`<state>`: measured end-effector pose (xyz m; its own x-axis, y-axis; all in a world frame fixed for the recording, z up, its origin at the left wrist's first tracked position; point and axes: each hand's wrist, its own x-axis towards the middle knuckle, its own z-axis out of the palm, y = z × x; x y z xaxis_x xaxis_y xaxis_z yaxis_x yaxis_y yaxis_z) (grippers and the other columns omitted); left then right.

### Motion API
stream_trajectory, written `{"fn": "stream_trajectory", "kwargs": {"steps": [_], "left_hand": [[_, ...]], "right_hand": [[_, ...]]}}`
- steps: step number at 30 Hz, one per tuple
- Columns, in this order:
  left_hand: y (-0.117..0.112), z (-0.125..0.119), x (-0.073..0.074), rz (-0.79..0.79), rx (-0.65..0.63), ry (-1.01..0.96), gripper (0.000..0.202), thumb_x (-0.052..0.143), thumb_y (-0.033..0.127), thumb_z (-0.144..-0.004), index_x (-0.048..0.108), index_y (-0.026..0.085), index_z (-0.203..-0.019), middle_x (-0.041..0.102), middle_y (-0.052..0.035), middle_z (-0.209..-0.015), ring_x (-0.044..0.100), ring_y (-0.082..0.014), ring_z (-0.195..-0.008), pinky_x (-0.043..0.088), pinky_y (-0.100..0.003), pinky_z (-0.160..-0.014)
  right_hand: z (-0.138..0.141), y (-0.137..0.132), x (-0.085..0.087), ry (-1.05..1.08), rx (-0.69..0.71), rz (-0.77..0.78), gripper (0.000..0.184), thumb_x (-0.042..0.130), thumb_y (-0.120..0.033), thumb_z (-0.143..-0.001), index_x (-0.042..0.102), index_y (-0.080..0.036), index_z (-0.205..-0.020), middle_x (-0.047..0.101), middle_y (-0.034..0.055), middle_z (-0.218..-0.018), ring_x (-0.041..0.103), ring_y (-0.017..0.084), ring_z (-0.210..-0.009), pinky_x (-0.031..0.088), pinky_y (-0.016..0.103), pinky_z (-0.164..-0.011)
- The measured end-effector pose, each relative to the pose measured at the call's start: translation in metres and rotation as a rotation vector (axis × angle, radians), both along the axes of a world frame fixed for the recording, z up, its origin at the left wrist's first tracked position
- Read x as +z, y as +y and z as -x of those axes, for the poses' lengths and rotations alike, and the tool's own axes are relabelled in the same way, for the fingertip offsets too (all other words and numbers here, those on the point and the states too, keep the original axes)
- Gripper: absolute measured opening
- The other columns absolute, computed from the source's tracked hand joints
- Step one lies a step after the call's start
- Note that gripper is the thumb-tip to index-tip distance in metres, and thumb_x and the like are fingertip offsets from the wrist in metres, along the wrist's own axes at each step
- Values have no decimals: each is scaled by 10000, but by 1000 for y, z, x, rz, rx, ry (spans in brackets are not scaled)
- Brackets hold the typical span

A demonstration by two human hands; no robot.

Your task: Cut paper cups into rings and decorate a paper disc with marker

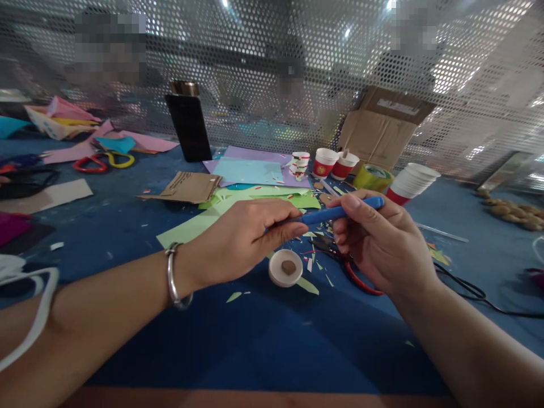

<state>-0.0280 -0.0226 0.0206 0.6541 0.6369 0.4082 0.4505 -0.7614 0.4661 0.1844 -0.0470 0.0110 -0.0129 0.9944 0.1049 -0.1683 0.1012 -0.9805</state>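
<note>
A slim blue pen (323,216) is held nearly level between my two hands, above the table. My left hand (240,235), with a silver bangle at the wrist, pinches its left end between thumb and fingers, which hide that end. Thumb and fingers of my right hand (382,241) grip the pen near its right end, and the blue tip pokes out past them. Below the hands stands a small white paper cup piece (276,276) with a brown disc (289,267) in it. Red-handled scissors (357,279) lie partly behind my right hand.
Green paper sheets (187,221), a cardboard piece (191,187) and paper scraps lie behind the hands. Farther back are a black phone (189,127), red-and-white paper cups (325,164), a cup stack (412,181), yellow-green tape (373,177) and a cardboard box (378,136). A perforated metal screen (255,73) stands behind.
</note>
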Motion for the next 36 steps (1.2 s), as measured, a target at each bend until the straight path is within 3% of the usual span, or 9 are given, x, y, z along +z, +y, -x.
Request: {"fn": "stream_trajectory", "kwargs": {"steps": [4,10,15,16,19,23,27,31,36], "left_hand": [[3,3,-1,72,39,47,378,472,444,-1004,567,177,-753,579,20,-683,527,-116,-616,375,-245,-569],[1,0,-1,-202,79,45,347,492,418,-993,555,176,-752,602,-22,-741,549,-158,-708,407,-294,-664],[7,5,3,469,-51,-61,468,318,466,-1039,597,184,-791,544,23,-571,532,-114,-525,424,-241,-540],[11,7,3,536,-53,-71,474,316,472,-1037,613,179,-811,555,20,-584,542,-112,-524,427,-237,-533],[25,15,-3,359,113,133,429,424,488,-998,679,174,-854,591,14,-607,509,-111,-503,356,-235,-500],[33,19,-12,57,193,458,421,434,453,-992,727,173,-878,670,-40,-748,597,-165,-668,338,-247,-555],[23,18,-11,-81,257,431,328,470,417,-977,706,211,-1077,693,-66,-970,626,-203,-802,375,-269,-626],[19,19,-14,-116,276,458,254,502,295,-936,721,221,-1044,680,-74,-1005,623,-212,-809,382,-285,-625],[29,25,-12,54,200,420,256,508,296,-925,750,216,-916,701,-50,-903,624,-184,-766,427,-278,-652]], "right_hand": [[-2,2,-2,2,-6,16,192,738,-370,-838,701,-182,-837,615,-24,-581,555,82,-470,458,173,-407],[3,-2,0,28,-40,-24,176,733,-370,-849,711,-197,-829,620,-23,-581,562,81,-477,454,172,-412],[-9,7,1,-33,-164,-68,195,723,-396,-842,690,-212,-786,573,-37,-547,508,84,-432,402,198,-370],[-14,11,1,-59,-191,-94,180,711,-382,-851,689,-214,-789,569,-40,-551,506,85,-439,405,202,-378],[-23,19,-2,-83,-232,-98,158,724,-344,-831,680,-207,-766,562,-47,-538,488,78,-425,383,196,-370],[-21,15,-6,-142,-125,2,213,765,-367,-795,679,-181,-735,575,-37,-494,482,74,-378,353,178,-331],[-17,7,-9,-254,-29,-57,239,760,-408,-820,675,-188,-781,605,-33,-499,519,85,-384,396,178,-346],[-17,5,-9,-336,-55,-98,247,762,-421,-822,677,-190,-795,613,-31,-511,526,87,-395,428,183,-365],[-14,5,-6,-378,-123,-118,259,774,-427,-805,679,-192,-755,598,-27,-504,517,92,-401,421,192,-357]]}}
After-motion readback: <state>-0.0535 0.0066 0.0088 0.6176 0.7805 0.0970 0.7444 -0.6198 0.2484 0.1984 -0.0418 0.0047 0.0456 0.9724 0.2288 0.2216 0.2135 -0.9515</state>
